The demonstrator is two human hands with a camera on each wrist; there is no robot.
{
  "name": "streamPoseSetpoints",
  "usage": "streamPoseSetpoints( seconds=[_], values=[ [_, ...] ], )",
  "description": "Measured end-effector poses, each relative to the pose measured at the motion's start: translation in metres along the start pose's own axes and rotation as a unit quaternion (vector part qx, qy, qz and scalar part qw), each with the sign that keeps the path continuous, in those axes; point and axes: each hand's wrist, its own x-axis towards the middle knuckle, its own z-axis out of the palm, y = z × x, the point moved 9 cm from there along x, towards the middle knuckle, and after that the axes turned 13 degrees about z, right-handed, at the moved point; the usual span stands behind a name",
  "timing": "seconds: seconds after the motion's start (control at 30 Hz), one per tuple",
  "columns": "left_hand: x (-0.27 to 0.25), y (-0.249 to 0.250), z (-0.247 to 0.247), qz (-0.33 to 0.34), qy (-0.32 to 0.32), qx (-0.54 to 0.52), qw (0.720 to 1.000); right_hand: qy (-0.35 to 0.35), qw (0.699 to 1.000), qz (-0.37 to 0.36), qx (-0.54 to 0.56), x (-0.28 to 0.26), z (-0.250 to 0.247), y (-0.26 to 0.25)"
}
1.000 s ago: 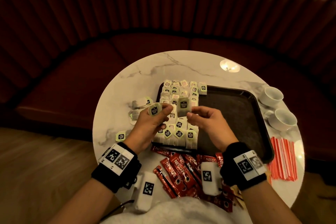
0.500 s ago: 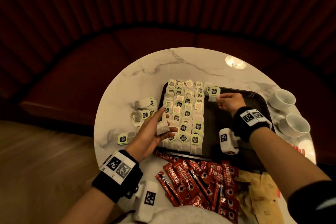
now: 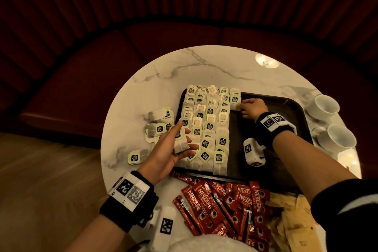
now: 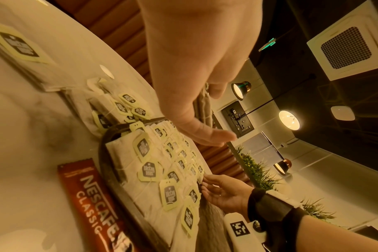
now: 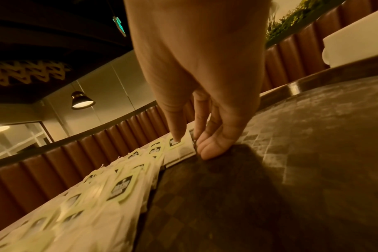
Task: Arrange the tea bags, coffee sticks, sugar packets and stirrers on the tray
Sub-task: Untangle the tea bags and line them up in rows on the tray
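Note:
A dark tray [image 3: 286, 125] lies on a round marble table, its left half covered by rows of tea bags [image 3: 206, 129] with green tags. My right hand [image 3: 245, 106] is at the tray's far edge and holds a tea bag [image 3: 235, 101] down at the top of a new column. In the right wrist view one fingertip [image 5: 176, 136] presses that tea bag's [image 5: 181, 148] tag and the other fingers sit at its edge. My left hand [image 3: 178, 145] hovers over the tray's left edge, holding another tea bag [image 3: 181, 143] across its fingers.
Loose tea bags [image 3: 159, 127] lie on the table left of the tray, one more [image 3: 135, 156] nearer me. Red coffee sticks [image 3: 221, 204] and brown sugar packets [image 3: 290, 221] are heaped at the near edge. Two white cups [image 3: 325, 106] stand at the right.
My right hand carried its tea bag from the middle out to the tray's far edge and laid it there. My left hand dropped lower, turning its bag flat across the fingers.

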Motion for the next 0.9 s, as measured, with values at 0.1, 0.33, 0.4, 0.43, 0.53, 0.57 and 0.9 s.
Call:
streamPoseSetpoints(
  seconds=[0.1, 0.33, 0.4, 0.43, 0.53, 0.57, 0.9],
  values=[
    [0.000, 0.000, 0.002, -0.002, -0.003, -0.007, 1.000, -0.015, 1.000, 0.003, -0.002, -0.001, 0.002, -0.002],
    [-0.002, 0.004, 0.008, -0.001, -0.024, -0.041, 0.999, 0.005, 0.999, -0.034, 0.019, -0.015, -0.008, -0.008],
    [-0.002, 0.006, 0.012, 0.003, -0.032, -0.060, 0.998, 0.004, 0.997, -0.075, 0.035, -0.036, -0.011, -0.017],
    [-0.002, 0.007, 0.014, 0.006, -0.034, -0.068, 0.997, -0.007, 0.995, -0.093, 0.045, -0.050, -0.010, -0.020],
    [-0.002, 0.011, 0.020, 0.022, -0.044, -0.069, 0.996, -0.068, 0.984, -0.154, 0.052, -0.107, 0.000, -0.022],
    [-0.003, 0.012, 0.023, 0.029, -0.051, -0.058, 0.997, -0.094, 0.980, -0.170, 0.044, -0.127, 0.006, -0.019],
    [-0.025, 0.022, 0.050, 0.083, -0.137, 0.024, 0.987, -0.250, 0.949, -0.180, 0.066, -0.247, 0.055, 0.016]
  ],
)
